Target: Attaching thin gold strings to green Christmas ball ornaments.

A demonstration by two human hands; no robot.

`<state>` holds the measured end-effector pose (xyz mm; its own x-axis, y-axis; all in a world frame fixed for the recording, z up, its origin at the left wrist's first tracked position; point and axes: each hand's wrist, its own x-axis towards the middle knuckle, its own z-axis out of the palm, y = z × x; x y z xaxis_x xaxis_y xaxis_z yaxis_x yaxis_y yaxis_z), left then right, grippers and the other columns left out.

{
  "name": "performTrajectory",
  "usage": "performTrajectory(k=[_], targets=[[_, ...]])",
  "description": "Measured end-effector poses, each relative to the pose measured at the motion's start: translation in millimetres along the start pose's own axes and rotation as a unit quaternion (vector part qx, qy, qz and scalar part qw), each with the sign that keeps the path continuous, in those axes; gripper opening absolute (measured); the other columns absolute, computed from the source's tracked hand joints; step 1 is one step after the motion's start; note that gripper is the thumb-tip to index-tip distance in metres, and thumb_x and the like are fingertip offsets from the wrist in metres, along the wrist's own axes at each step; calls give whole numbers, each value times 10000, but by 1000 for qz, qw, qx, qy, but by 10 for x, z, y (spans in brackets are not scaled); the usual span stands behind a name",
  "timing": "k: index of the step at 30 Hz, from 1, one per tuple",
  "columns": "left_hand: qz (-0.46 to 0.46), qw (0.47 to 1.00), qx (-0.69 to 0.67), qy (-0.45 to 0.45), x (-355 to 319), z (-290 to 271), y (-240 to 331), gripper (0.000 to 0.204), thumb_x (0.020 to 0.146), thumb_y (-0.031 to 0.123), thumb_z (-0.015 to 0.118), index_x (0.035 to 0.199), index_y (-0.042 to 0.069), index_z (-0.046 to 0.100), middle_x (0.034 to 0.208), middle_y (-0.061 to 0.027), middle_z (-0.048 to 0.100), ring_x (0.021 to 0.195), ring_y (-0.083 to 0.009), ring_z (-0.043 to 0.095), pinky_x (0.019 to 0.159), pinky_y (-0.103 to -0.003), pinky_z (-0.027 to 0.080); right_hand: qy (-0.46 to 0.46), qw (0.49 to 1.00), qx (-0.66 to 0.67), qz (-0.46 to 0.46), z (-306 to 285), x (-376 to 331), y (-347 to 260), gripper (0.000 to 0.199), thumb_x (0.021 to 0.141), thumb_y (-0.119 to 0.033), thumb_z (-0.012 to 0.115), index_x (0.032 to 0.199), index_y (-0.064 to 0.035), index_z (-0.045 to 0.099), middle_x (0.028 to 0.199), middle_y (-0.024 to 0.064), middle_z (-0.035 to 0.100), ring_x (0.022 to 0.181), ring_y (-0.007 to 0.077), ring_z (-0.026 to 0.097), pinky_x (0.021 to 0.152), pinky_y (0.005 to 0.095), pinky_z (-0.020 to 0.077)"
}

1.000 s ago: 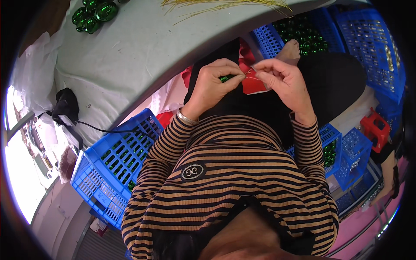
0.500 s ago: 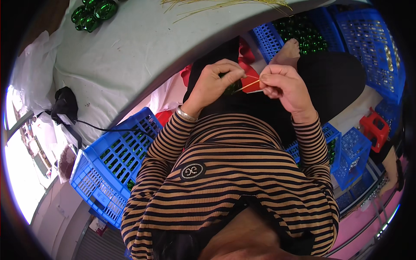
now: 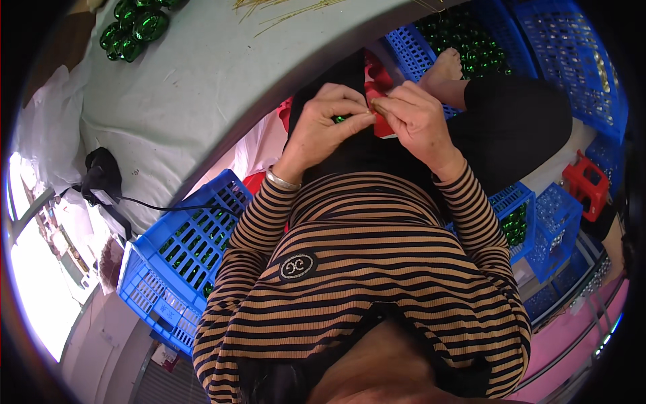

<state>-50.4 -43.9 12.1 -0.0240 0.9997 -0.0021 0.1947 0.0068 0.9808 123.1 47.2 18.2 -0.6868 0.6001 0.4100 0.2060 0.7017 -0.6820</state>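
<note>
My left hand (image 3: 328,122) and my right hand (image 3: 416,122) meet above my lap with fingertips almost touching. A shiny green bauble (image 3: 340,119) shows through the gap between my left thumb and forefinger; the rest of it is hidden by that hand, which is closed around it. Between thumb and forefinger, my right hand pinches a thin gold wire (image 3: 374,106), mostly covered by the fingers. Red material (image 3: 378,75) lies beyond and below the hands.
A cloth-covered table (image 3: 182,87) bears a green bauble cluster (image 3: 134,30) and gold wires (image 3: 296,15). Blue crates (image 3: 176,259) stand left and right (image 3: 572,60), several with green baubles. At right are a red stool (image 3: 587,185) and another person's arm (image 3: 614,259). A black cable (image 3: 168,202) crosses the left crate.
My right hand has moved left, up to the left fingertips. The length of gold wire that stretched between the hands is now mostly covered. The green bauble shows brighter inside my left hand.
</note>
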Motion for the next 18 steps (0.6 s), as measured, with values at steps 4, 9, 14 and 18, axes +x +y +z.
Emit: performTrajectory(k=[4, 9, 14, 18], targets=[[11, 998, 41, -56, 26, -106, 68, 121, 779, 148, 692, 826, 37, 702, 865, -38, 609, 890, -166, 516, 809, -289, 403, -69, 997, -18, -24, -107, 10, -78, 75, 687, -32, 695, 742, -60, 653, 655, 28, 525, 673, 189, 498, 603, 267, 393], [-13, 996, 16, -90, 22, -141, 69, 124, 779, 153, 695, 821, 36, 700, 852, -35, 601, 891, -160, 508, 808, -286, 404, -125, 980, 133, 85, -148, -34, -63, 103, 678, -6, 705, 688, -37, 607, 665, 19, 498, 692, 155, 473, 657, 251, 376], [-38, 995, -41, -86, 21, -94, 85, 140, 771, 179, 697, 818, 49, 712, 823, -19, 611, 870, -150, 503, 816, -287, 396, -117, 904, 342, 227, -114, -89, -71, 165, 682, 25, 721, 650, -31, 570, 661, -22, 467, 673, 80, 429, 637, 212, 354], [-39, 993, -45, -100, 27, -98, 79, 131, 776, 154, 706, 825, 32, 699, 877, -38, 599, 899, -150, 510, 814, -280, 410, -131, 849, 395, 326, -141, -80, -134, 198, 689, 44, 729, 650, -42, 555, 676, -47, 460, 671, 45, 422, 608, 186, 349]])
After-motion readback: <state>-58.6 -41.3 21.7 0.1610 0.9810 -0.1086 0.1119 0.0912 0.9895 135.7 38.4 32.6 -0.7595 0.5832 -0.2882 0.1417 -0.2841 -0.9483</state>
